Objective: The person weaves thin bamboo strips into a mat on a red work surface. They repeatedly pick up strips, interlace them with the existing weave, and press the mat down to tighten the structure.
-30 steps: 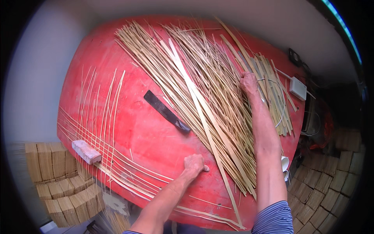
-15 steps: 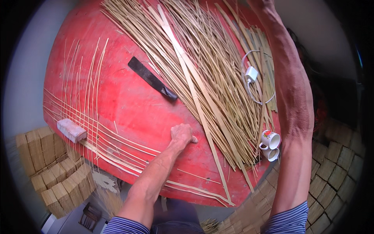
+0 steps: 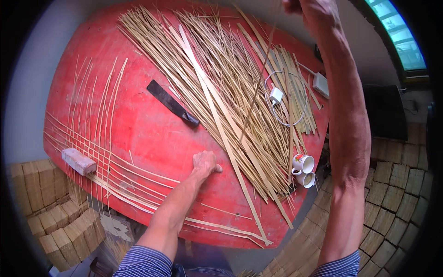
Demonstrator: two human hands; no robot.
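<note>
My left hand (image 3: 206,162) rests curled on the red board (image 3: 129,115), thumb pressed down, with nothing visible in it, left of the long pile of thin bamboo strips (image 3: 221,92). My right hand (image 3: 304,9) is raised at the top edge, partly cut off, fingers closed on a thin bamboo strip (image 3: 251,113) that slants down to the pile. Two wide pale strips (image 3: 210,97) lie across the pile. A dark flat blade (image 3: 168,99) lies above my left hand. A loose lattice of strips (image 3: 106,152) at the left carries a pink brick (image 3: 78,161).
At the board's right are two stacked white mugs (image 3: 302,164), a white charger with cable (image 3: 276,95) and a white power strip (image 3: 320,84). Stacked bundles (image 3: 55,217) stand beyond the board at lower left, others (image 3: 387,207) at right. A window (image 3: 394,32) is at upper right.
My right hand has moved from the pile up to the top edge, drawing a thin strip up at a slant. My left hand stays curled on the board.
</note>
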